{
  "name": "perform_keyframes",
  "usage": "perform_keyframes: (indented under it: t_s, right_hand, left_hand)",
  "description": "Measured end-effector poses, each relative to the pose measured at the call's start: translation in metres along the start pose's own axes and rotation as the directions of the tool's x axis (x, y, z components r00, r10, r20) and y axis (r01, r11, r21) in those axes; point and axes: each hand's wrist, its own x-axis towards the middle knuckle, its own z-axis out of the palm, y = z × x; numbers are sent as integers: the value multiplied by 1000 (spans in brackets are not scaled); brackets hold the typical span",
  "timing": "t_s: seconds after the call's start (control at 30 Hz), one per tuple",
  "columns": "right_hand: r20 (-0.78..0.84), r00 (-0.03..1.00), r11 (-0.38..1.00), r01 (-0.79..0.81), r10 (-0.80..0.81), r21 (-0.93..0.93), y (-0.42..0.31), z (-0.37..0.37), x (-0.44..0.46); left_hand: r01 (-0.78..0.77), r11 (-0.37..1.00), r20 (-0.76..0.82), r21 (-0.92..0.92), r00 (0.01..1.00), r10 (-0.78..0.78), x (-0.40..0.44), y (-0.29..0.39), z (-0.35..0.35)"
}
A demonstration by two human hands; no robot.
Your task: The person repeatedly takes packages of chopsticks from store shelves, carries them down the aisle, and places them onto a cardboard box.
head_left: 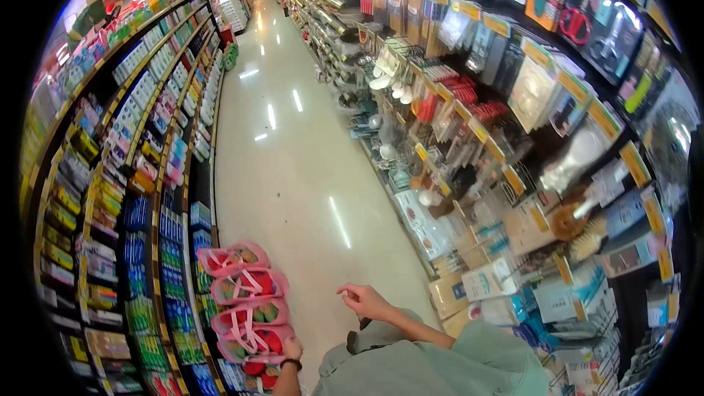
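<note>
My left hand, with a dark band at its wrist, is at the right edge of the lowest of several pink, basket-like pieces. These have pale straps across them and red and green things inside, and they stand in a row along the left shelf. Most of the fingers of that hand are hidden, so whether it grips or only touches the pink edge cannot be made out. In front of my grey-green clothing, my right hand hangs over the floor, its fingers loosely bent and apart, holding nothing.
A shiny pale floor runs away down the aisle. Shelves of packaged goods line the left side. On the right, hooks carry kitchen tools, including red-handled scissors and a round brown brush-like item. Green goods stand farther along on the left.
</note>
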Motion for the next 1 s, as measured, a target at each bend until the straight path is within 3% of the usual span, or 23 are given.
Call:
perform_keyframes:
  t_s: [0.03,0.07,0.1,0.13,0.17,0.2,0.23,0.27,0.3,0.43,0.47,0.5,0.53,0.57,0.63,0.7,0.8,0.83,0.9,0.93,0.97,1.0]
  right_hand:
    - [-27,999,999,25,-24,30,5,-8,28]
    - [-47,998,998,42,-40,53,7,-18,52]
    - [-41,998,999,39,-37,32,4,-29,71]
    - [-41,998,999,43,-43,11,1,-39,96]
    - [-47,997,998,55,-56,-9,-3,-50,122]
    - [-57,997,998,57,-57,-5,-7,-59,141]
    - [-70,996,998,59,-59,-2,-14,-67,158]
    - [-84,995,998,63,-63,-3,-16,-77,178]
    - [-79,995,998,61,-62,-21,-13,-85,198]
    - [-70,997,999,-33,31,-32,2,-109,268]
    - [-64,995,997,-77,75,-30,7,-116,286]
    - [-152,988,999,-42,38,-29,10,-122,308]
    - [-260,965,999,18,-29,-45,15,-127,331]
    - [-368,924,995,80,-99,-68,25,-133,358]
    - [-499,865,998,30,-50,-48,48,-155,407]
    - [-528,827,980,-191,193,58,75,-190,439]
    - [-704,696,986,-161,140,37,48,-231,503]
    - [-777,625,988,154,-78,24,67,-237,537]
    - [-668,744,994,84,-15,71,65,-263,570]
    - [-609,793,994,44,29,104,59,-276,579]
    - [-402,856,928,-208,326,311,42,-293,583]
    - [-459,845,946,-152,275,286,40,-296,599]
  left_hand:
    - [-114,696,-27,709,982,189,6,-6,-11]
    - [-461,312,345,831,866,361,9,-12,-35]
    - [-698,261,660,667,716,228,18,-2,-57]
    - [-746,492,774,450,600,202,60,-30,-62]
    - [-249,841,477,481,879,-12,72,-43,-62]
    - [-202,595,226,778,974,35,57,-19,-68]
    - [-484,333,477,809,872,109,58,-5,-90]
    - [-770,132,776,625,631,7,71,23,-111]
    - [-743,161,749,649,662,34,119,2,-106]
    - [-538,267,521,799,842,138,198,96,-110]
    - [-655,216,536,724,731,422,204,142,-104]
    - [-609,363,533,706,793,295,264,147,-74]
    - [-633,590,494,502,769,405,271,206,-64]
    - [-568,767,390,298,806,445,274,267,-59]
    - [-558,823,262,105,814,518,317,343,-34]
    - [-659,717,221,228,752,621,346,421,-21]
    - [-778,626,227,53,620,751,375,535,-11]
    - [-776,630,246,28,616,748,387,573,-10]
    - [-757,653,309,-7,620,721,401,631,-6]
    - [-809,588,324,-8,555,767,401,657,-9]
    - [-858,514,330,-10,483,811,406,687,-10]
    - [-903,430,329,-12,403,854,413,718,-12]
